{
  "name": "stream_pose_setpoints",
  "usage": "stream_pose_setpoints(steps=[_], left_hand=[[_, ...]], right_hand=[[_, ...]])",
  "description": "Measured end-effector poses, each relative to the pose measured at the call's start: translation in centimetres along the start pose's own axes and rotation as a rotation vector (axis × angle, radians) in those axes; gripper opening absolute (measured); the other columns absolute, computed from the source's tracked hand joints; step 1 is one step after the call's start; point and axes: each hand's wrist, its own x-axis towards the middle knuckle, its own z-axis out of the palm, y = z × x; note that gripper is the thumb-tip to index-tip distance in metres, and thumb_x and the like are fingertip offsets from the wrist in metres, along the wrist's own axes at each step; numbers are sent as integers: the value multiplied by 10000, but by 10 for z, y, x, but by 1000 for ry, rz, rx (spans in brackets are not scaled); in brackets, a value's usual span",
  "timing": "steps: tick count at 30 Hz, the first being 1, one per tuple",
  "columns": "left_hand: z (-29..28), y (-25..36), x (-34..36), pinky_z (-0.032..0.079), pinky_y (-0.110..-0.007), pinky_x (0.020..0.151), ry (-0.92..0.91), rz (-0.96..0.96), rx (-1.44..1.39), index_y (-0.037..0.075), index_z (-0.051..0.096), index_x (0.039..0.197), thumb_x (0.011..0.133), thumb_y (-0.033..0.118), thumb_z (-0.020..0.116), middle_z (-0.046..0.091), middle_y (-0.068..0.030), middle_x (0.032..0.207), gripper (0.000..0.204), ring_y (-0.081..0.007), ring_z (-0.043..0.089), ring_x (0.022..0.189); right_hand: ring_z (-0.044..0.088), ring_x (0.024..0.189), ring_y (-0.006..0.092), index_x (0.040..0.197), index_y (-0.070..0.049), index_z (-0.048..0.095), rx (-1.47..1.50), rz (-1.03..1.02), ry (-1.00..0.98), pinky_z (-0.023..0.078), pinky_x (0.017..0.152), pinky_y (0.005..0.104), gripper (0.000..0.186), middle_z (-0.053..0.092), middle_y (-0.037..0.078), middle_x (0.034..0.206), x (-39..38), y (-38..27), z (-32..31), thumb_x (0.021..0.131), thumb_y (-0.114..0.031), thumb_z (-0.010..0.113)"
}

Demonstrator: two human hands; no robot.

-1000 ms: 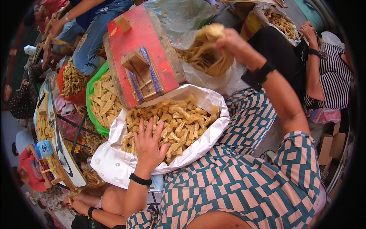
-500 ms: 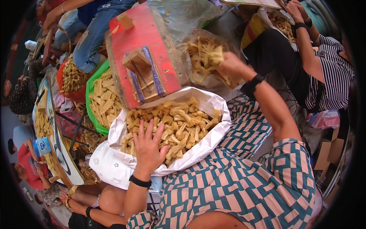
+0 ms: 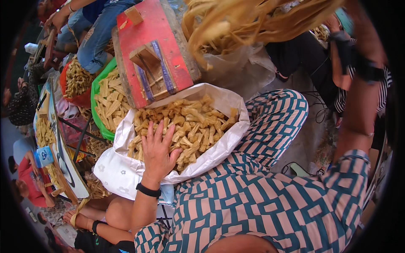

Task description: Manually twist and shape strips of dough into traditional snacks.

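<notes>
My left hand lies palm down with its fingers spread on a heap of short, tan, dried-looking folded pieces. They fill a white sack on my lap. High at the upper right, my right hand is blurred by motion and grips one end of a bunch of long tan strips. The strips sweep leftward through the air over a clear plastic bag. Beyond the sack stands a red board with a wooden block fixture on it.
A green bag of flat tan pieces stands left of the board, near a red bag of similar pieces. A side table carries a blue tub. Other people sit close at left and right; a green object lies on the floor.
My right hand has swung up and rightward from the clear plastic bag, drawing the bunch of strips out of it. My left hand stays on the heap; the whole view has shifted slightly.
</notes>
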Motion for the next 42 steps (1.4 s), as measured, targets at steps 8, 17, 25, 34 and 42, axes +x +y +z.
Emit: stream_pose_setpoints(steps=[8,17,25,34,42], left_hand=[[0,4,2,276,-577,1119,-14,4,21,133,528,1439,743,258,775,420,-173,1526,750,-442,312,1440],[-4,3,-1,257,-575,1135,-55,-79,16,118,552,1413,727,264,740,438,-185,1506,726,-448,303,1447],[-4,4,10,283,-672,1074,-95,-68,-12,187,541,1439,741,366,790,433,-168,1518,762,-463,301,1446],[-4,2,10,267,-674,1077,-120,-92,0,197,544,1435,806,442,709,431,-170,1525,695,-484,319,1427],[-1,0,10,265,-673,1075,-137,-100,12,208,539,1438,828,445,687,448,-178,1511,671,-492,341,1412]], right_hand=[[695,903,364,1076,-26,708,-150,658,-397,535,795,411,393,734,193,978,-112,216,184,725,-203,726],[657,849,415,1051,-42,588,-527,-185,47,535,742,506,260,663,177,835,-7,151,136,791,-29,599],[682,760,259,1012,-107,609,-785,-201,-265,518,640,407,143,663,64,821,-177,327,315,882,-97,551],[618,942,260,1237,-119,577,-1034,39,-484,447,759,432,364,642,66,936,-203,368,318,877,-159,545],[689,918,343,1075,-64,677,-629,436,-1131,529,807,493,298,726,162,1040,-115,304,284,827,-227,658]])
